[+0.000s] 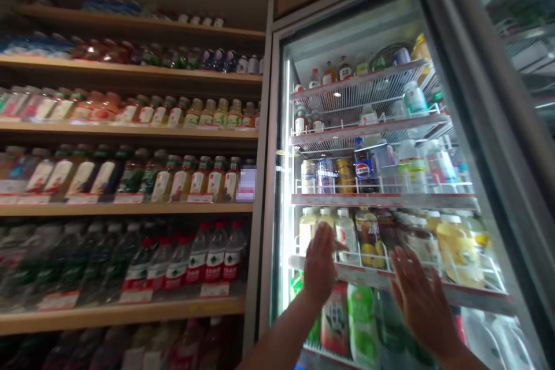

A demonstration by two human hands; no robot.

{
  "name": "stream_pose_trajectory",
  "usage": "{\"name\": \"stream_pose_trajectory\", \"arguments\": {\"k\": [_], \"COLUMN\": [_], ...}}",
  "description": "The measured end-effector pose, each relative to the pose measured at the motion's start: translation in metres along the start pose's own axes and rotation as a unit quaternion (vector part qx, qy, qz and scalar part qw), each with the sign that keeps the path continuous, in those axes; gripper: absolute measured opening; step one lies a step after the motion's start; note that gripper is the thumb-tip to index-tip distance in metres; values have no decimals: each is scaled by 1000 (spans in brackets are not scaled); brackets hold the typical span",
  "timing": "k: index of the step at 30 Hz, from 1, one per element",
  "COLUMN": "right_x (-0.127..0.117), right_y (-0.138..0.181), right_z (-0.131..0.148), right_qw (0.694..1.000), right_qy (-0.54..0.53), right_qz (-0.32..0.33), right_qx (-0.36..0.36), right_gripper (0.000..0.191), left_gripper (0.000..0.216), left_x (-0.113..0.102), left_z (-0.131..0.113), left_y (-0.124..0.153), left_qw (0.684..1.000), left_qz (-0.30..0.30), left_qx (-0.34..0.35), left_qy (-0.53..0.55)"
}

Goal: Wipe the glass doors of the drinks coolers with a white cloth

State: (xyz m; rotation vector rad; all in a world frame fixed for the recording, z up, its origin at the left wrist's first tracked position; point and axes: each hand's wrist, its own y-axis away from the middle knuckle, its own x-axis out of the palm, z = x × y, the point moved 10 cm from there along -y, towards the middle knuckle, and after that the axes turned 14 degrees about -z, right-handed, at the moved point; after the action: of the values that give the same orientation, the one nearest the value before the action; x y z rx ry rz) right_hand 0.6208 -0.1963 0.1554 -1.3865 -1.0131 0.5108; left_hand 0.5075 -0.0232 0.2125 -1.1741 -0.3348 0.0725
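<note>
My left hand (319, 266) is raised in front of the lit drinks cooler (269, 185), its fingers stretched and the thumb pointing right. Behind it stand pale yellow bottles (307, 221) and a clear bottle with a white label (346, 234). Lower and to the right, my right hand (421, 303) is also open, fingers extended. Large yellow bottles (457, 248) and a dark bottle (369, 237) stand on the rack beyond it. Neither hand holds anything. Whether the fingers touch the cooler's glass is unclear.
Wooden shelves (130, 208) on the left carry rows of bottles, including red-labelled water bottles (197, 254). The cooler's thick frame (481, 110) slants down the right side. Wire racks (347, 92) inside hold cans and bottles, with a green bottle (363, 321) low down.
</note>
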Motion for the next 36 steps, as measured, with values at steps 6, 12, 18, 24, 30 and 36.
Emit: {"name": "stream_pose_trajectory", "arguments": {"k": [6, 12, 18, 24, 30, 36], "right_x": [5, 21, 25, 25, 27, 36], "right_y": [-66, -87, -73, -74, -77, -79], "right_z": [-6, -10, -12, -17, -26, -35], "right_qw": [994, 993, 992, 993, 994, 979], "right_qy": [46, 44, 55, 54, 35, 39], "right_qz": [-23, -12, -4, 21, 85, 186], "right_qx": [-100, -107, -116, -105, -61, -75], "right_gripper": [64, 56, 63, 62, 54, 84], "left_gripper": [73, 82, 58, 70, 51, 45], "left_x": [12, 8, 4, -6, -11, -10], "left_z": [-7, 26, -62, 24, -57, 5], "left_y": [-24, -44, 16, -21, 52, 38], "left_qw": [992, 998, 973, 999, 976, 962], "left_qz": [68, -14, 94, 0, 136, 213], "left_qx": [96, -59, 179, -44, 101, 11], "left_qy": [41, 11, 110, 10, 134, 173]}}
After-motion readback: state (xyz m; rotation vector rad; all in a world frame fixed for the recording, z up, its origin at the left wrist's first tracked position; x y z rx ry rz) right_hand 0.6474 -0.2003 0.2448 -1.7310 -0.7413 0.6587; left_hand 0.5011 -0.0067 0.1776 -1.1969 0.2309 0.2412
